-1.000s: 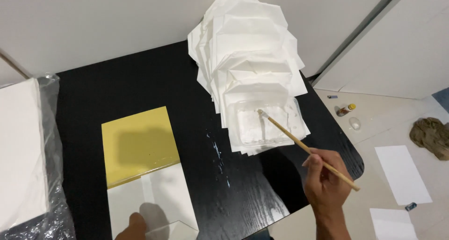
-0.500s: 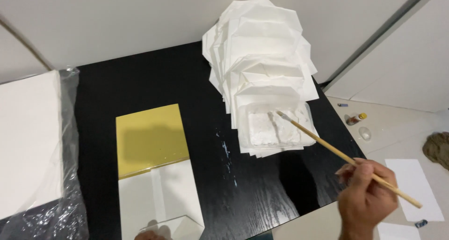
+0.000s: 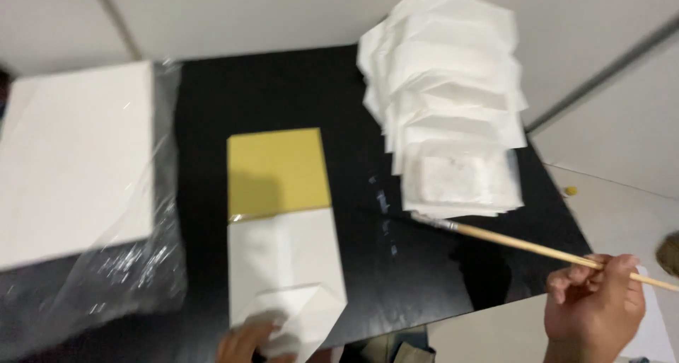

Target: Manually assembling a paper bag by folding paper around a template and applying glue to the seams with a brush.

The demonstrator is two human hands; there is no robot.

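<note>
The right hand (image 3: 594, 306) is closing its fingers around a long wooden brush (image 3: 537, 248). It is pinching the stick near its back end, by the front right corner of the black table (image 3: 283, 87). The brush is lying slanted, and its tip is touching down on the table just below the pile of folded white papers (image 3: 445, 101). That pile is sitting along the right edge of the table, reaching up to the back right corner. The papers are fanned out, one over the next. The front one is looking wet or rough in its middle, as if something has been brushed on it.

The left hand (image 3: 247, 340) is peeking in at the front edge of the table. Its fingers are pressing on the bottom of a white paper (image 3: 283, 264) with a folded corner. I cannot tell if that hand is open or closed, because only a small, blurry bit is showing.

That white paper is lying in the middle of the table, on the lower half of a yellow sheet (image 3: 277, 168). The top half of the yellow sheet is showing bare.

At the left edge a flat white stack (image 3: 74, 158) is sitting in clear plastic wrap (image 3: 134, 278).

It looks like many papers are already folded and piled up. The one under the left hand seems only partly folded, and the wrapped stack looks untouched.
</note>
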